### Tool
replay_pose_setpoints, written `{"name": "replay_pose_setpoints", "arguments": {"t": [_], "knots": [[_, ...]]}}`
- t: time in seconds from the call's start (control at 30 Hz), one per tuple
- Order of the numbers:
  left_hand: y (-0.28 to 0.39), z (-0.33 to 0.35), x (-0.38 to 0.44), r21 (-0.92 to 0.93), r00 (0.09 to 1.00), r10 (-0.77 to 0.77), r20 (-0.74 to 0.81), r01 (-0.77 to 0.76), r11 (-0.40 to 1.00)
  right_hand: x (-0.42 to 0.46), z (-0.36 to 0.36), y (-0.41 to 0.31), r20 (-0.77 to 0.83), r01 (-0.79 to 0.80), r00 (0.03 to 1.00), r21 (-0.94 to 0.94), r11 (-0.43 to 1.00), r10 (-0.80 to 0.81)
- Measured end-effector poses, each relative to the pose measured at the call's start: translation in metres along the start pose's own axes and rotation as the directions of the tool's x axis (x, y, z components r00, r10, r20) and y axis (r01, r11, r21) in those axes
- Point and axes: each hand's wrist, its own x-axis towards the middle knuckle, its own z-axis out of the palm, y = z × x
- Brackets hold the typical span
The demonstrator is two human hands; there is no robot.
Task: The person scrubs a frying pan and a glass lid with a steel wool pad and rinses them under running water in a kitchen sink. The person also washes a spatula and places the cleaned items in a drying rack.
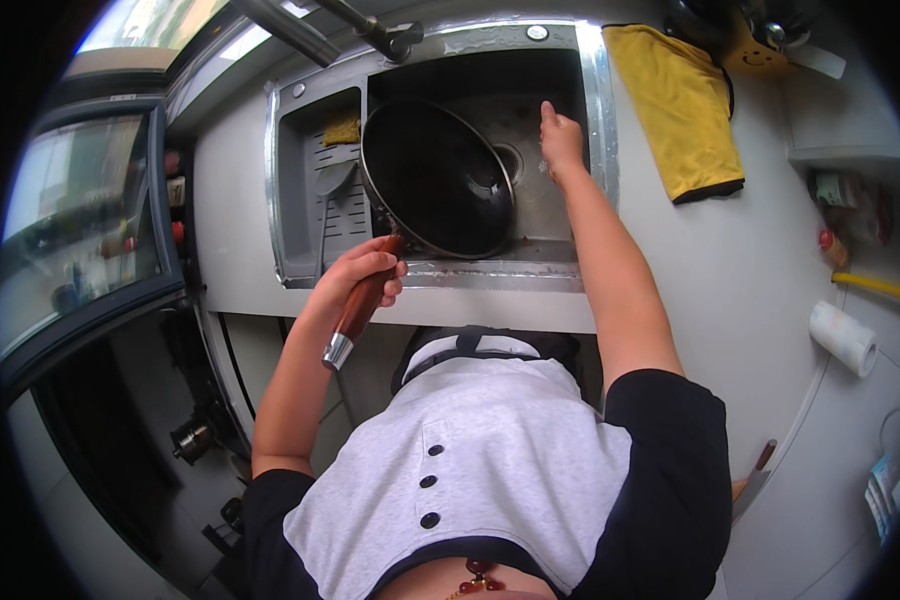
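Note:
My left hand [371, 270] is wrapped around the reddish-brown handle [360, 304] of a black wok [435, 180]. The wok is tilted over the larger basin of the grey sink [544, 225], its dark inside facing up and a wet glint near its right side. To the right of the wok, my right hand [562, 146] hangs over the same basin with its thumb extended. Its other fingers are mostly hidden, and small shiny spots, perhaps water, show beside them. The drain [508, 163] is partly covered by the wok's rim.
A grey spatula [335, 180] and a yellow scouring sponge [341, 127] lie in the smaller left basin. The faucet [397, 41] rises behind the sink. On the right counter are a yellow cloth [675, 112], a paper roll [844, 337] and a knife [754, 480]. An open window [82, 225] stands left.

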Motion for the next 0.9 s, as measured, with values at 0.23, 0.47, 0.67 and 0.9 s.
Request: {"name": "replay_pose_setpoints", "arguments": {"t": [0.23,0.47,0.67,0.9], "knots": [[0.001,-0.004,0.007,-0.158,0.996,0.02,0.089,-0.006,0.987,-0.017,-0.005,-0.014,0.202,0.214,0.963,-0.153,0.965,-0.181],[-0.067,-0.042,0.089,-0.358,0.896,0.189,0.402,-0.036,0.933,-0.064,0.018,0.015,0.464,0.217,0.884,-0.303,0.928,-0.056],[-0.097,-0.062,0.109,-0.356,0.859,0.175,0.482,0.009,0.934,-0.072,0.031,0.045,0.586,0.328,0.81,-0.47,0.819,0.011],[-0.097,-0.092,0.084,0.51,0.936,0.231,0.267,-0.34,0.79,-0.086,0.047,0.065,0.65,0.242,0.708,-0.59,0.77,0.276]]}}
